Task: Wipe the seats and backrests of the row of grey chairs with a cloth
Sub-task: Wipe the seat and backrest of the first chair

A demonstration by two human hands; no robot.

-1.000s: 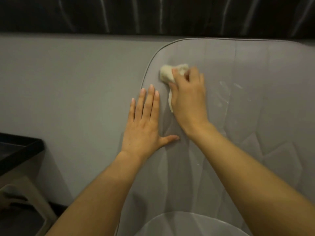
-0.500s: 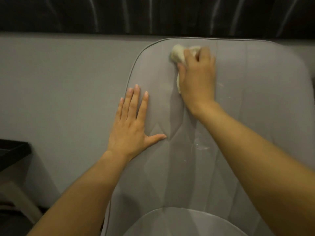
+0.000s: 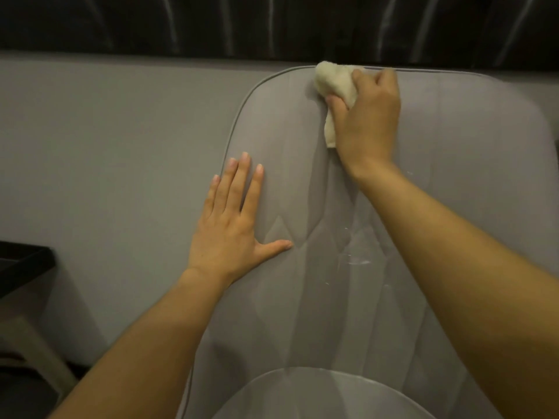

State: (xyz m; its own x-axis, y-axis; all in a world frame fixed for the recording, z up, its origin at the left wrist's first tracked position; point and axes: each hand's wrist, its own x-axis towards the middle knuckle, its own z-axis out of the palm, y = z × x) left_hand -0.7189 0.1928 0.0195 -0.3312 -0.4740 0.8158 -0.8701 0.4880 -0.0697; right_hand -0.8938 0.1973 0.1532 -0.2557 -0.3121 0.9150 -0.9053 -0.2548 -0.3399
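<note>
A grey chair backrest point(image 3: 453, 182) with stitched seams fills the middle and right of the view, and its seat point(image 3: 317, 394) shows at the bottom. My right hand point(image 3: 367, 122) grips a crumpled cream cloth point(image 3: 332, 80) and presses it against the backrest just under the top edge. My left hand point(image 3: 233, 225) lies flat on the backrest's left side with fingers straight and thumb spread. Wet streaks point(image 3: 354, 255) shine on the fabric below my right wrist.
A grey wall point(image 3: 106, 161) stands behind the chair, with a dark patterned band point(image 3: 211, 22) above it. A black table edge point(image 3: 24, 261) on a pale leg point(image 3: 33, 352) sits at the lower left.
My right hand has slid the cloth up the backrest from the upper left part to the top edge. My left hand has stayed flat on the left side.
</note>
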